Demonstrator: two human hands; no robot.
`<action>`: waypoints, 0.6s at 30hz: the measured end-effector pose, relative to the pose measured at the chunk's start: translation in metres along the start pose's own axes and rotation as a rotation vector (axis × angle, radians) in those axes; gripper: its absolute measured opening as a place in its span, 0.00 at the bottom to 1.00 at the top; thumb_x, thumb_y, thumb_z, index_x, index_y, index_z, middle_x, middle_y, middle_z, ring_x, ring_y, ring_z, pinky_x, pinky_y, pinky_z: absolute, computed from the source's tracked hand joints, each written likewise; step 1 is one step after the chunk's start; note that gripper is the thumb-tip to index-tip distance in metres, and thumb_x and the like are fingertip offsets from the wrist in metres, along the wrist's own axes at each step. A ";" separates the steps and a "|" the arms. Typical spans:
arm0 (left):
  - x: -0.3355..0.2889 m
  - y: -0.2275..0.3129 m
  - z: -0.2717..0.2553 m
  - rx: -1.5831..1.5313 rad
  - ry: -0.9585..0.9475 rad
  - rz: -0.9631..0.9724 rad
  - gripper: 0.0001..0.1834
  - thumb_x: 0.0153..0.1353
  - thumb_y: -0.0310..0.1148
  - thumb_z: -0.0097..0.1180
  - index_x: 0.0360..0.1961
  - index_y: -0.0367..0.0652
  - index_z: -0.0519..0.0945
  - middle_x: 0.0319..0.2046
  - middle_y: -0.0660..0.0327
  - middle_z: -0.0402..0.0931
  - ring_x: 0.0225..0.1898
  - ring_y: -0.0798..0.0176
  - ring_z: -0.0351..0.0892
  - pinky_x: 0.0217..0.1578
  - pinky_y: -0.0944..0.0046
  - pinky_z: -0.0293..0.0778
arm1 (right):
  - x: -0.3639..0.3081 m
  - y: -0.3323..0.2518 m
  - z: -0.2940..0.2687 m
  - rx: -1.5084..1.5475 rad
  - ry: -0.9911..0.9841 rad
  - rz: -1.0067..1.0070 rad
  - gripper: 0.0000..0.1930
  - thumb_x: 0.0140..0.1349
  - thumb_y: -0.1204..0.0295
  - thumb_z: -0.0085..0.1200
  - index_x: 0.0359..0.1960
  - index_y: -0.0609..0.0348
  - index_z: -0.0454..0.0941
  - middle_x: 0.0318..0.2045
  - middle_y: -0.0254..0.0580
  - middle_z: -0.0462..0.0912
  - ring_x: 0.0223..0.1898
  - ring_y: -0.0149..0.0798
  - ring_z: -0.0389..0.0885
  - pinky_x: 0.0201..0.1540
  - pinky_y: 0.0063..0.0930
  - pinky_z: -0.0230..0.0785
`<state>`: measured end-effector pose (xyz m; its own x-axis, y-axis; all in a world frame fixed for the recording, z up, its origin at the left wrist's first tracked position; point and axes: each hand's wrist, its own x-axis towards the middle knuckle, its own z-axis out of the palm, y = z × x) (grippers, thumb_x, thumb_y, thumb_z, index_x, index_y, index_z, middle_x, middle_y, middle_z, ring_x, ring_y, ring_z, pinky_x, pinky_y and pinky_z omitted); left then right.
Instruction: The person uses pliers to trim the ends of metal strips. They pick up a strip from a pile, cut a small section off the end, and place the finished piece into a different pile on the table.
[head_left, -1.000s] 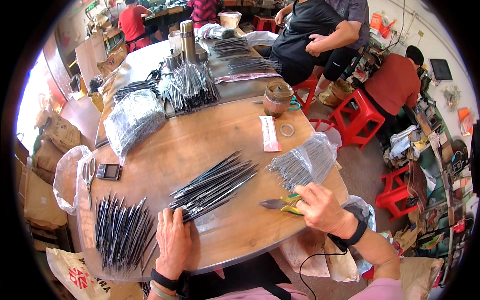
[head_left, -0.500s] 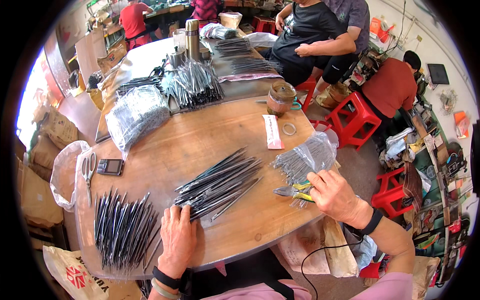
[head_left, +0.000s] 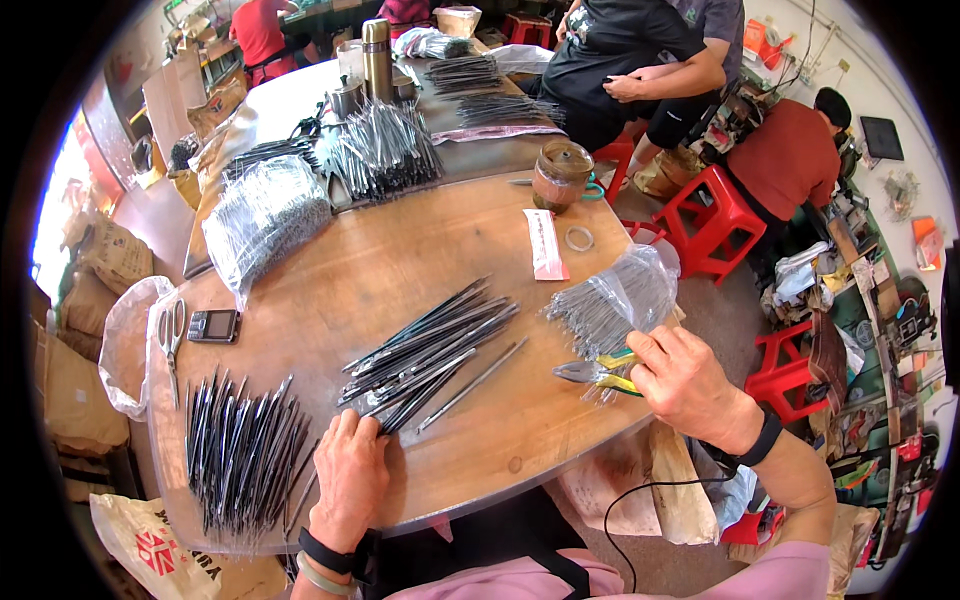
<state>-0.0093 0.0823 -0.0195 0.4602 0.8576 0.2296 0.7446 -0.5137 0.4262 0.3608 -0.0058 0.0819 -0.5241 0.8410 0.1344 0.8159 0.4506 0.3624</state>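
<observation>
My left hand (head_left: 350, 470) rests at the near end of a pile of thin black rods (head_left: 440, 335), its curled fingers closed on the rod ends; the fingertips are partly hidden. One single rod (head_left: 473, 383) lies just right of that pile. At the right edge of the table my right hand (head_left: 690, 385) grips pliers (head_left: 585, 373) by their yellow and green handles, jaws pointing left. Beside the pliers, a bundle of thin grey wires (head_left: 590, 315) lies partly inside a clear plastic bag (head_left: 650, 280). A second pile of black rods (head_left: 245, 455) sits to the left of my left hand.
Scissors (head_left: 171, 340) and a mobile phone (head_left: 214, 325) lie at the left. Farther back are a bagged bundle (head_left: 265, 225), a lidded jar (head_left: 562, 175), a tape ring (head_left: 579, 238) and a steel flask (head_left: 377, 60). Red stools (head_left: 710, 225) and other people are beyond.
The view has shifted slightly. My right hand and the pliers have moved a little to the right, with the handles spread wider. The single rod lies farther apart from the pile.
</observation>
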 end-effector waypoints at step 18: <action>-0.011 -0.001 -0.002 0.055 0.054 0.018 0.04 0.52 0.21 0.59 0.28 0.38 0.76 0.30 0.54 0.70 0.36 0.47 0.71 0.36 0.51 0.70 | -0.008 -0.052 -0.035 0.886 0.475 0.814 0.07 0.59 0.75 0.62 0.32 0.67 0.80 0.44 0.45 0.79 0.36 0.38 0.80 0.37 0.27 0.71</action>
<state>-0.0160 0.0738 -0.0210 0.4478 0.8477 0.2844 0.7626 -0.5281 0.3735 0.3139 -0.0468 0.0944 0.3114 0.8595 0.4053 0.7266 0.0595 -0.6845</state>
